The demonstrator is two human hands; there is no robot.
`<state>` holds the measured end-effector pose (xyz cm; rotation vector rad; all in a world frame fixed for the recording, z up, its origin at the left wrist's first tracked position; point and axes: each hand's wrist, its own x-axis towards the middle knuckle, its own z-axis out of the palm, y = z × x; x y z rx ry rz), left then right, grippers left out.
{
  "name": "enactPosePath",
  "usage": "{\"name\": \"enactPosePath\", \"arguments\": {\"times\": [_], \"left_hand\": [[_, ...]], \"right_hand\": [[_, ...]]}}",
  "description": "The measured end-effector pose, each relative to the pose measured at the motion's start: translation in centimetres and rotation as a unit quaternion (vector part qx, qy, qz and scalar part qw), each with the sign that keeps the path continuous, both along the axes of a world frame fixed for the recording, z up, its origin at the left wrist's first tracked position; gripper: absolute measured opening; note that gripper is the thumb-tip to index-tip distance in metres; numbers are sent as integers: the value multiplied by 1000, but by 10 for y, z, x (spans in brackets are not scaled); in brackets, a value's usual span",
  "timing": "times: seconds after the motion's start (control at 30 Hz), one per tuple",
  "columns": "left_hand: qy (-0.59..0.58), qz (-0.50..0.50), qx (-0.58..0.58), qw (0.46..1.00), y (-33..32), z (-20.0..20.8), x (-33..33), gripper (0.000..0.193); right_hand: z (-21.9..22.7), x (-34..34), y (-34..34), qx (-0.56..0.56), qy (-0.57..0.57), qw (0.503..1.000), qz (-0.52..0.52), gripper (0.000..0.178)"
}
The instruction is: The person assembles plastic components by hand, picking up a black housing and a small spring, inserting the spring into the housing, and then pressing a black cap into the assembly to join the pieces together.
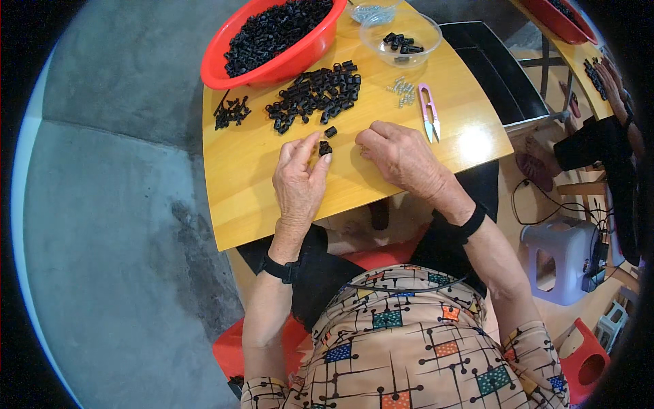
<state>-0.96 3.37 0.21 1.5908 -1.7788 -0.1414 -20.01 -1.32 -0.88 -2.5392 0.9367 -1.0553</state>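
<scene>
Head view: a small black piece (324, 147) sits at the left hand (298, 176), above the near part of the bench (259, 198). It is dark and chunky with an uneven outline, its finer details too small to make out. The left hand pinches it between thumb and fingers. The right hand (398, 155) has its fingers curled together over the bench; whether they grip anything, I cannot tell.

Just beyond the pinched piece lies a loose black part (331, 131), short and blocky. Past that spreads a pile of similar black parts (317, 97), with a smaller heap of thinner black bits (233, 114) to its left. Silvery springs (403, 93) lie near pink-handled snips (428, 124) on the right.

At the far side, a red basin (272, 73) holds a large mass of black parts. A clear bowl (430, 39) contains a few black ones, and behind it a smaller clear container (374, 13) holds silvery pieces.
</scene>
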Motion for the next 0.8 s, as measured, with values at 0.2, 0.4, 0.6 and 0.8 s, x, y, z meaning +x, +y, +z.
{"name": "enactPosePath", "arguments": {"times": [0.2, 0.4, 0.6, 0.8], "left_hand": [[62, 59, 28, 996, 4, 2, -2, 26], [67, 17, 10, 998, 2, -2, 1, 21], [72, -3, -5, 997, 3, -7, 4, 14], [106, -6, 66, 992, 10, 1, 15, 21]], "right_hand": [[-3, 3, -1, 8, -25, 1000, -13, 13], [1, 1, -2, -1, -12, 1000, 6, 14], [4, -1, 1, 14, 30, 999, -1, 11], [3, 2, 0, 12, 38, 999, 11, 10]]}}
